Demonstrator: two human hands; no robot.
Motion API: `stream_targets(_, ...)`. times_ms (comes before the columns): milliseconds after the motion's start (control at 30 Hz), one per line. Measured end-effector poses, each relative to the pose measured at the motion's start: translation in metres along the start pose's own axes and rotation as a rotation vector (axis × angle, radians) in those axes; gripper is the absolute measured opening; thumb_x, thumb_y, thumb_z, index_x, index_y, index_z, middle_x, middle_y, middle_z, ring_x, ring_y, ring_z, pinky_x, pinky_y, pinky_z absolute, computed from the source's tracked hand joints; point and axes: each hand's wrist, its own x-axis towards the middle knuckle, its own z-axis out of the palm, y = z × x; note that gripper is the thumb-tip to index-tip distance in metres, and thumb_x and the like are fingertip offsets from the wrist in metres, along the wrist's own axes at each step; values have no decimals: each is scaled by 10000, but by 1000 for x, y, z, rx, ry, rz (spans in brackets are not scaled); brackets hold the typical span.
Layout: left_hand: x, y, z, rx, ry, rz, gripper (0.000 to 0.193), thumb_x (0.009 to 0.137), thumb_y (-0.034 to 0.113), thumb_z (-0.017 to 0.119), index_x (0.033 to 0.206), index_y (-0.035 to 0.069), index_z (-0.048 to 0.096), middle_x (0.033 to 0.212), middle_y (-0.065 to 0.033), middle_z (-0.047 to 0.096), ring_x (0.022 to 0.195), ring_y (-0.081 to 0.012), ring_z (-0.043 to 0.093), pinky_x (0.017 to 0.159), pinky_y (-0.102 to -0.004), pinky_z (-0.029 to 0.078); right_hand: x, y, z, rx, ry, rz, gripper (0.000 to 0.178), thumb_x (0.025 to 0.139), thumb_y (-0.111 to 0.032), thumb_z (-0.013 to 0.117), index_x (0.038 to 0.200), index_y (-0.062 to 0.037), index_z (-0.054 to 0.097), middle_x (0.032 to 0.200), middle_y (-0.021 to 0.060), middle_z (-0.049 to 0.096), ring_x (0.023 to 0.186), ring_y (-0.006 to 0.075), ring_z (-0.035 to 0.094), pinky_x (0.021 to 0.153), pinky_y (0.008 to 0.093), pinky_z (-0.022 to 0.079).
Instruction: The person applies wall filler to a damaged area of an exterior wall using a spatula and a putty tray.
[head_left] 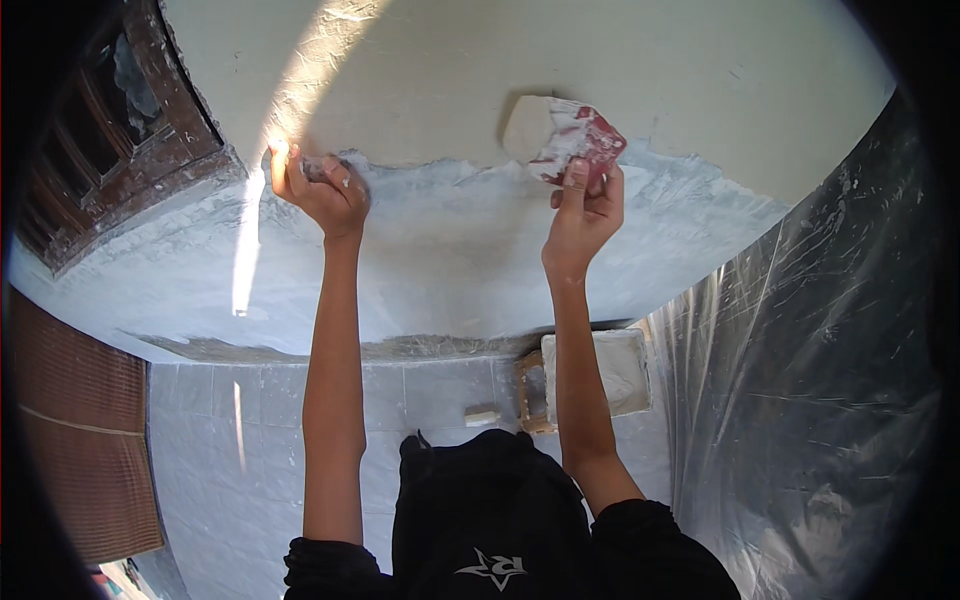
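Black shirt (490, 500) at bottom; right hand (585, 218) pinches spreader (588, 137) low, perhaps freeing its pale end (527, 128); upper left, left hand (332, 203) clasps greyish object (316, 168).

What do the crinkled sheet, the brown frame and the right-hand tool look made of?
Crinkled sheet: looks like clear plastic film, by its glossy folds.
Brown frame: probably wood, dark and worn, with white spatter.
Tool in the right hand: red part perhaps plastic, pale part unclear; white smears hide much of the finish.
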Motion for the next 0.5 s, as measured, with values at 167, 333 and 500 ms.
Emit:
stream_targets(167, -5, -1, 5, -35, -9, -44, 496, 900, 102, 464, 1337, -50, 286, 1305, -251, 290, 1226, -381, 311, 1048, -496, 265, 4, 21, -3, -166, 56, -97, 217, 942, -99, 619, 1110, 34, 583, 905, 33, 627, 771, 67, 543, 645, 207, 453)
stream_targets(333, -1, -2, 0, -43, -5, 6, 488, 900, 95, 459, 1333, -55, 292, 1313, -249, 287, 1230, -384, 311, 1051, -498, 265, 15, -8, -6, -18, 43, -41, 199, 947, -124, 621, 1077, 19, 573, 836, 6, 620, 636, 33, 483, 526, 188, 363)
stream_targets(500, -7, 0, 4, -61, 9, -20, 480, 894, 89, 459, 1323, -58, 301, 1329, -259, 282, 1225, -389, 317, 1050, -502, 268, 5, 14, 20, -180, -53, -137, 235, 946, -106, 618, 1125, 43, 583, 931, 37, 627, 798, 66, 545, 668, 198, 437)
